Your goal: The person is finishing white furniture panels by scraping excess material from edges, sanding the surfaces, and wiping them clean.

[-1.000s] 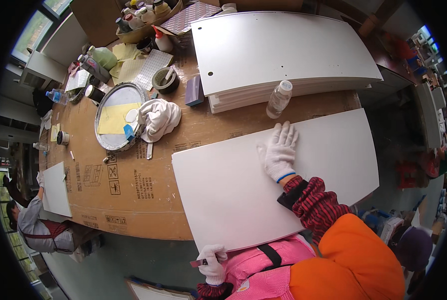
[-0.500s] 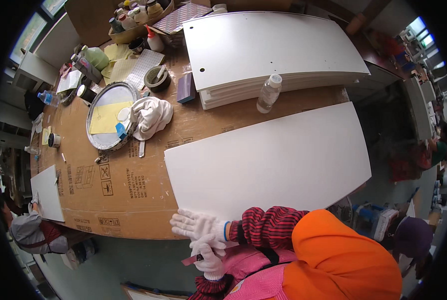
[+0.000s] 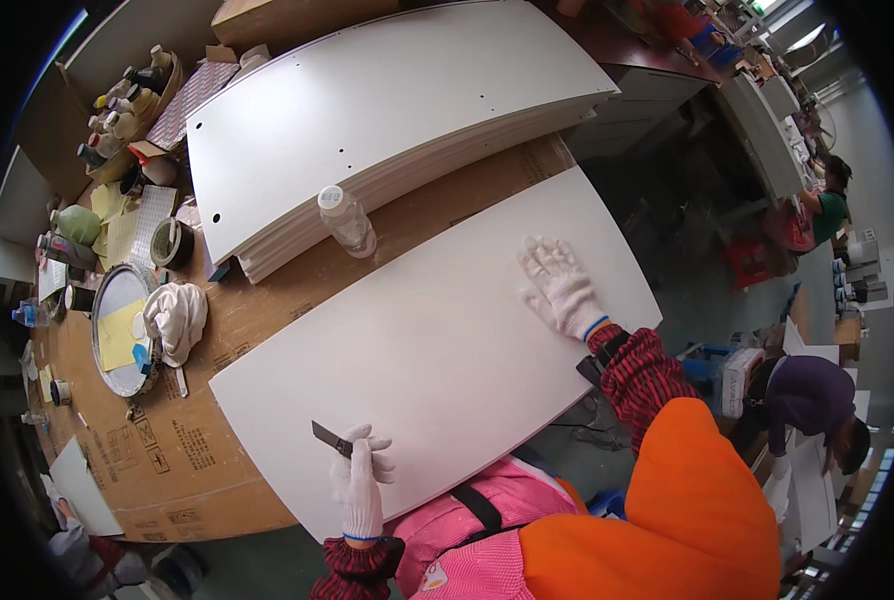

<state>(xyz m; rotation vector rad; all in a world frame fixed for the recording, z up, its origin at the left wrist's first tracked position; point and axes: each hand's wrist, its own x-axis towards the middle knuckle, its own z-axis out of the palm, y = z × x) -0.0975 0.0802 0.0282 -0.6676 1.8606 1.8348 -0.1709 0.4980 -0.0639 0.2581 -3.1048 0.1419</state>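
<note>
A large white panel (image 3: pixel 437 340) lies flat on a cardboard-covered table (image 3: pixel 137 450) in front of me. My left hand (image 3: pixel 362 480), in a white glove, holds a small dark scraper blade (image 3: pixel 327 437) over the panel's near left part. My right hand (image 3: pixel 562 290), also gloved, rests flat with fingers spread on the panel's right part, near its far edge. My red-striped sleeves and orange and pink clothing fill the lower edge.
A stack of white panels (image 3: pixel 387 120) lies behind, with a clear plastic bottle (image 3: pixel 347 220) in front of it. At the left are a round tray (image 3: pixel 122 330), a white cloth (image 3: pixel 177 320) and a tape roll (image 3: pixel 172 243). Another person (image 3: pixel 807 400) bends at the right.
Half a second ago both hands were together at the panel's near edge. My right hand has since moved out to the panel's right part, and the blade now shows in my left hand.
</note>
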